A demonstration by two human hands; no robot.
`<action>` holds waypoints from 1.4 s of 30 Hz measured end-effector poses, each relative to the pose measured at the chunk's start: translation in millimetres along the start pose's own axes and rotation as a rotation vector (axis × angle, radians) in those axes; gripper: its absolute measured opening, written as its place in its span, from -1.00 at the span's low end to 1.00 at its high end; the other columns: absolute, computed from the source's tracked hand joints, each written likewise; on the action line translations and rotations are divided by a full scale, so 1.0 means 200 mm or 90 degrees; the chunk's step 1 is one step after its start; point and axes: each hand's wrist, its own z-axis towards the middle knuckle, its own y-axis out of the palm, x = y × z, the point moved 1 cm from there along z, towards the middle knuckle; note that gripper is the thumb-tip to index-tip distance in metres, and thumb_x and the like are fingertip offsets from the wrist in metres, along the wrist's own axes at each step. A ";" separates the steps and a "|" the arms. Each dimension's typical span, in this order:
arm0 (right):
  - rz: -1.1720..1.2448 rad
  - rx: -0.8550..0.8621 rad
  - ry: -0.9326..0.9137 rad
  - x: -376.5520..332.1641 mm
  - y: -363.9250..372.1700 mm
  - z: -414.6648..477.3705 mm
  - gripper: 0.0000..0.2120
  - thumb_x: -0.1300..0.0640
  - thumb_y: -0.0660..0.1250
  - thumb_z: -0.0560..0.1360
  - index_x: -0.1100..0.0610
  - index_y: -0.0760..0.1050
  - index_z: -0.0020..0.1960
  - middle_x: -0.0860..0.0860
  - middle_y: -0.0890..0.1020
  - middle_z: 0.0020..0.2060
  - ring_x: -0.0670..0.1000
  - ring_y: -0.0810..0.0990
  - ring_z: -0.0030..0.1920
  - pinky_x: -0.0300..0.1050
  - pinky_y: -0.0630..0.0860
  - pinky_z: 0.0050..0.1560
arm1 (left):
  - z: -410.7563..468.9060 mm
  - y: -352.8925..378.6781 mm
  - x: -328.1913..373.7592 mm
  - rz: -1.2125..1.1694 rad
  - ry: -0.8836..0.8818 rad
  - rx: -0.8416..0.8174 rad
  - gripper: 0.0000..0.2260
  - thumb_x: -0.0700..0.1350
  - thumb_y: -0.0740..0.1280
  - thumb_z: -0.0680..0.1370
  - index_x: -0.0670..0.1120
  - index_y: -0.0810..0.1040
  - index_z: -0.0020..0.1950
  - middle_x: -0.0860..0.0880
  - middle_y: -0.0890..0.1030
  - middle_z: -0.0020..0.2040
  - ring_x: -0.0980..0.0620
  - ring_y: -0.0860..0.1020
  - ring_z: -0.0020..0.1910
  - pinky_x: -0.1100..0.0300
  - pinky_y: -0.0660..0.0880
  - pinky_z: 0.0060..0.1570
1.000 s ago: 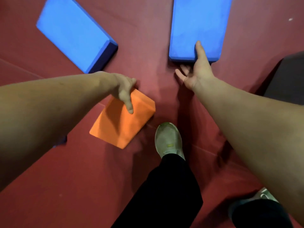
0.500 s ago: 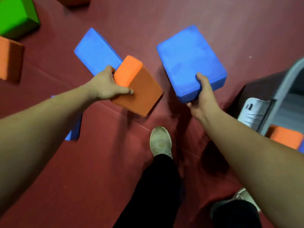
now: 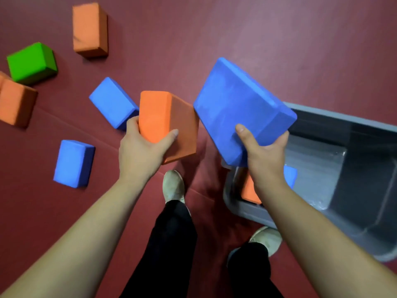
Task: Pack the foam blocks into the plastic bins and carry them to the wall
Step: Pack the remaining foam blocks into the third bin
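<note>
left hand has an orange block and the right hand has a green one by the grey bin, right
Not quite: the head view shows the right hand gripping a blue block, not green. The left hand does hold an orange block.

An orange foam block and a tilted blue foam block are held aloft beside the grey plastic bin.
</note>
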 end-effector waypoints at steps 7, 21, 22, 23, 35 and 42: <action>-0.096 0.125 -0.063 -0.17 -0.66 0.05 -0.35 -0.09 0.59 0.34 -0.02 0.33 0.28 -0.27 0.54 0.08 -0.34 0.54 0.06 -0.41 0.46 -0.01 | -0.37 0.19 0.49 -0.051 0.104 0.034 -0.26 0.42 0.39 0.34 0.02 0.40 0.38 0.03 0.61 0.15 -0.08 0.58 0.12 -0.03 0.50 0.11; -0.259 0.189 0.000 -0.03 -1.07 0.21 -0.19 -0.31 0.52 0.28 -0.05 0.28 0.37 -0.14 0.54 0.18 -0.05 0.54 0.15 -0.06 0.49 0.11 | -0.53 0.68 0.79 -0.060 0.166 -0.106 -0.28 0.41 0.31 0.44 0.04 0.28 0.46 0.00 0.56 0.26 -0.11 0.54 0.23 -0.10 0.46 0.18; -0.269 0.185 0.000 -0.02 -1.06 0.22 -0.20 -0.31 0.54 0.26 -0.05 0.28 0.35 -0.13 0.54 0.18 -0.04 0.55 0.15 -0.04 0.50 0.12 | -0.54 0.70 0.78 -0.062 0.169 -0.113 -0.28 0.39 0.31 0.46 0.02 0.25 0.48 0.00 0.55 0.27 -0.11 0.53 0.23 -0.10 0.46 0.18; -0.275 0.184 0.004 -0.02 -1.05 0.21 -0.20 -0.30 0.55 0.25 -0.06 0.28 0.34 -0.13 0.54 0.18 -0.04 0.55 0.15 -0.03 0.51 0.12 | -0.55 0.70 0.76 -0.060 0.172 -0.123 -0.27 0.38 0.31 0.47 0.01 0.23 0.49 0.00 0.53 0.29 -0.11 0.52 0.25 -0.10 0.45 0.18; -0.335 0.148 0.092 0.04 -0.93 0.12 -0.15 -0.25 0.57 0.27 0.00 0.25 0.39 -0.09 0.48 0.06 0.14 0.55 0.17 -0.06 0.42 -0.02 | -0.69 0.80 0.61 -0.032 0.077 -0.188 -0.14 0.40 0.36 0.39 0.06 0.13 0.54 0.01 0.41 0.47 -0.08 0.43 0.39 -0.03 0.39 0.30; -0.392 0.103 0.082 0.08 -0.85 0.43 -0.14 -0.34 0.49 0.31 0.07 0.24 0.39 0.01 0.55 0.23 0.13 0.55 0.19 0.12 0.52 0.14 | -0.46 1.03 0.69 -0.034 0.085 -0.220 -0.20 0.32 0.39 0.45 -0.03 0.19 0.53 -0.06 0.50 0.37 -0.14 0.47 0.32 0.06 0.38 0.18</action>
